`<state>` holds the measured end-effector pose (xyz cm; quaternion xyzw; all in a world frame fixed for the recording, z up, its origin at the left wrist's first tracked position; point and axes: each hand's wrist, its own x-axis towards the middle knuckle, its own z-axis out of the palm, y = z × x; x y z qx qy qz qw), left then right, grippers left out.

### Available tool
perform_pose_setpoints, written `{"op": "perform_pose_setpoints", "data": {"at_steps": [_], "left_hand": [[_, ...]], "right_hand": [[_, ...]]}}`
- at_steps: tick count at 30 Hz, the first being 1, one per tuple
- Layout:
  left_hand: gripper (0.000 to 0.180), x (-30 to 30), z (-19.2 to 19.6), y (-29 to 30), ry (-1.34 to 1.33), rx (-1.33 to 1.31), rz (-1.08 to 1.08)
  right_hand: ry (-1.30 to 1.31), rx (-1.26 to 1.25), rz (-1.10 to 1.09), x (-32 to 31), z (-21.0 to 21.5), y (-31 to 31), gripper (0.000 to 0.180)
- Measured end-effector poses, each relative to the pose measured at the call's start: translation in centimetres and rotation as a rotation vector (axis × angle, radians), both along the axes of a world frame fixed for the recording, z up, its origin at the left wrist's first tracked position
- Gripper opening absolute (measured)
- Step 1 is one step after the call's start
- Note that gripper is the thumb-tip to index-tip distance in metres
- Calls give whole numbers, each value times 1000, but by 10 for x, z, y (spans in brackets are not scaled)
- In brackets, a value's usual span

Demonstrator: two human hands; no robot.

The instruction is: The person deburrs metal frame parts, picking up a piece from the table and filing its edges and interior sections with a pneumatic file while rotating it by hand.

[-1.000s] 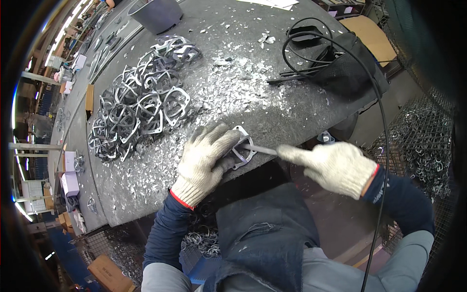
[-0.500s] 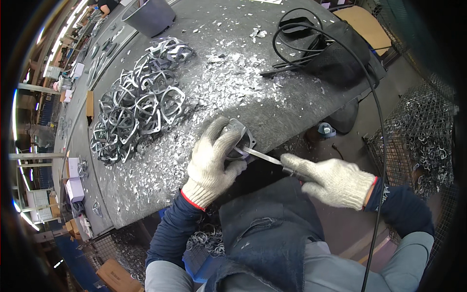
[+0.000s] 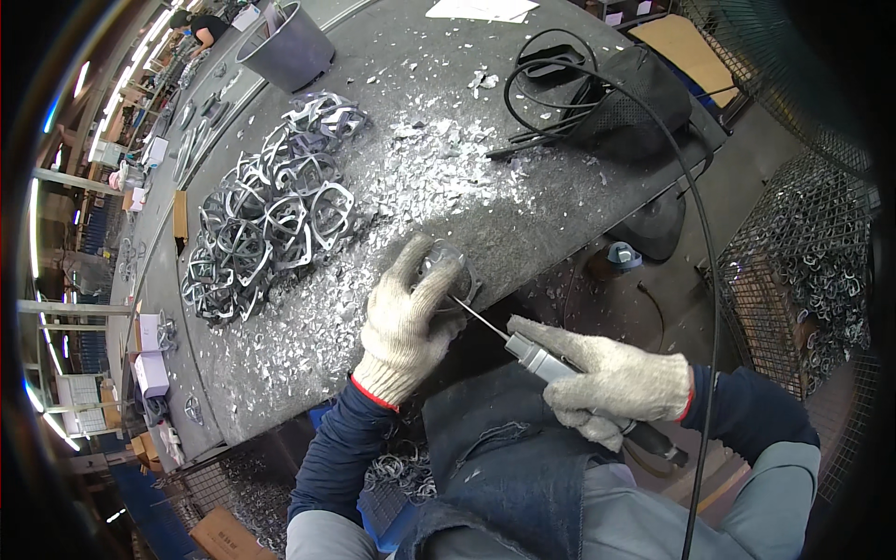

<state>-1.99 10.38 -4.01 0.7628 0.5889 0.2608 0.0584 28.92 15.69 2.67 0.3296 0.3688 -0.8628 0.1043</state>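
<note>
My left hand (image 3: 406, 313), in a cream knit glove, is closed around a ring-like metal casting (image 3: 473, 283) at the table's near edge. Its fingers cover much of the part. In my gloved right hand (image 3: 616, 378) is a power file (image 3: 541, 360) with a grey body, black rear end and thin metal blade. The blade points up and left, its tip at the casting; whether it touches cannot be made out. To the left on the table lies a heap of similar metal castings (image 3: 313, 173), with silvery metal flakes (image 3: 420, 168) scattered beside it.
A grey bucket (image 3: 289, 51) stands at the far left of the dark table (image 3: 560, 224). A black bag (image 3: 644, 103) lies far right. A black cable (image 3: 707, 215) hangs down past my right forearm. Wire baskets (image 3: 761, 280) hold metal parts at right. Another person (image 3: 205, 33) works far left.
My right hand has turned and shifted slightly down and left, exposing the file's grey body and black end. The blade now shows edge-on and slants more steeply. My left hand keeps hold of the casting.
</note>
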Motion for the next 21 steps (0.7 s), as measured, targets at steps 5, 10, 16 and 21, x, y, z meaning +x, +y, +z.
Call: {"op": "perform_pose_setpoints", "data": {"at_steps": [5, 10, 16, 21], "left_hand": [[82, 3, 18, 9, -6, -102, -7], [50, -11, 18, 26, -63, -100, -134], [33, -14, 5, 46, -268, -76, -129], [37, -24, 21, 57, -465, -375, -227]], "right_hand": [[10, 1178, 249, 20, -61, -1, 88], [-293, 1694, 505, 16, -32, 21, 72], [-280, 2119, 574, 10, 0, 45, 59], [-116, 2572, 495, -4, 17, 85, 53]]}}
